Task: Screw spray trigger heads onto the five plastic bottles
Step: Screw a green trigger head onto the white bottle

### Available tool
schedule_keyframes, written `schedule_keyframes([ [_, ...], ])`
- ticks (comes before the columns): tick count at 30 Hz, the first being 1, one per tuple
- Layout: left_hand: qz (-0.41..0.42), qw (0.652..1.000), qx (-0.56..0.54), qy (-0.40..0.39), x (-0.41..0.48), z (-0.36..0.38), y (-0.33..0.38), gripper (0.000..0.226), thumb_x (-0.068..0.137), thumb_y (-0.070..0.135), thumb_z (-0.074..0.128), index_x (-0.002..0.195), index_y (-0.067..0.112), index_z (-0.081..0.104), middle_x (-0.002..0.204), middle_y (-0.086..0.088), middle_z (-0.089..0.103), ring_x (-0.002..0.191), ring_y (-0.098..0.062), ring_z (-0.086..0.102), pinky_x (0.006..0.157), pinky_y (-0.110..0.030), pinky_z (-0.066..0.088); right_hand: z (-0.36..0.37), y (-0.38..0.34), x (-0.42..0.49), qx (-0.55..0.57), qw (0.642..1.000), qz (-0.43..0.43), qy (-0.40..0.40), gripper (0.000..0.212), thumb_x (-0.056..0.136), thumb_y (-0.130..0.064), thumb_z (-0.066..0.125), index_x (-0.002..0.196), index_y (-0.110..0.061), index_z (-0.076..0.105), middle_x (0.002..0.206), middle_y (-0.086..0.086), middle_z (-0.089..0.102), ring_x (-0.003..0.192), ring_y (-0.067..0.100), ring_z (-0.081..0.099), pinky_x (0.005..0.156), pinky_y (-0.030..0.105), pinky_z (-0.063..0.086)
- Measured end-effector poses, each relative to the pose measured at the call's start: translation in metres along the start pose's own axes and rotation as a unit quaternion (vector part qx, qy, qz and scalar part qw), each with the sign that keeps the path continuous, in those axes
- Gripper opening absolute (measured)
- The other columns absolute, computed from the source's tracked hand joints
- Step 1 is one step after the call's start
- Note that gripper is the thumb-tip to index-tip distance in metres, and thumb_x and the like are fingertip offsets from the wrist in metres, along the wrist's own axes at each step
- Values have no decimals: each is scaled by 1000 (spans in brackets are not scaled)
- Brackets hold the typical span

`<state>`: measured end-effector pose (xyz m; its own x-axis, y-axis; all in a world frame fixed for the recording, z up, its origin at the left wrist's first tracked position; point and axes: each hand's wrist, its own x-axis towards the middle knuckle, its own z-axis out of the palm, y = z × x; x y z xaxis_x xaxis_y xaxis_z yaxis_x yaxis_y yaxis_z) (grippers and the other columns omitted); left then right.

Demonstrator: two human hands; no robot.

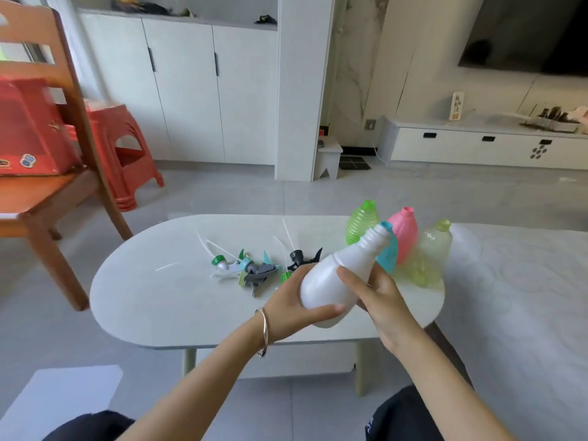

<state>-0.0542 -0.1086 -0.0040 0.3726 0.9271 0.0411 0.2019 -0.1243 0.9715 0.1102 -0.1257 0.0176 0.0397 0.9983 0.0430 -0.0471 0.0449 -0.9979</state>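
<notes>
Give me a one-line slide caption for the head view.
Both hands hold the capless white bottle; trigger heads wait on the table.

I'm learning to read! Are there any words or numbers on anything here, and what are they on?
Nothing here can be read for sure.
Small sign on the low cabinet: dark characters, too blurred to read.
Red box on the wooden chair: round stickers, print too small to read.
White bottle, held by both hands, and the other bottles on the table: no label or writing visible.
</notes>
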Motion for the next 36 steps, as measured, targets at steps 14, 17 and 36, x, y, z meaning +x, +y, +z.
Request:
schedule_keyframes([
  [14,-40,985,38,165,-5,-121,-58,80,45,60,73,116,28,50,106,6,59,88,-4,62,57,-12,49,37,48,74,-136,983,20,-122,40,78,-21,74,115,-21,60,120,-2,64,114,14,59,100,30,46],
  [17,-47,979,41,192,2,-132,-71,80,45,62,70,114,28,49,106,6,57,90,-7,60,55,-10,48,31,70,90,-253,957,0,-144,40,74,-23,79,107,-34,59,122,-8,60,115,5,53,96,19,40],
  [36,-60,971,4,232,17,-143,-85,78,46,68,66,113,33,49,105,6,58,92,-11,60,62,-19,51,32,107,109,-551,796,-160,-194,43,85,-48,57,127,-41,50,90,-10,45,90,5,35,107,28,19],
])
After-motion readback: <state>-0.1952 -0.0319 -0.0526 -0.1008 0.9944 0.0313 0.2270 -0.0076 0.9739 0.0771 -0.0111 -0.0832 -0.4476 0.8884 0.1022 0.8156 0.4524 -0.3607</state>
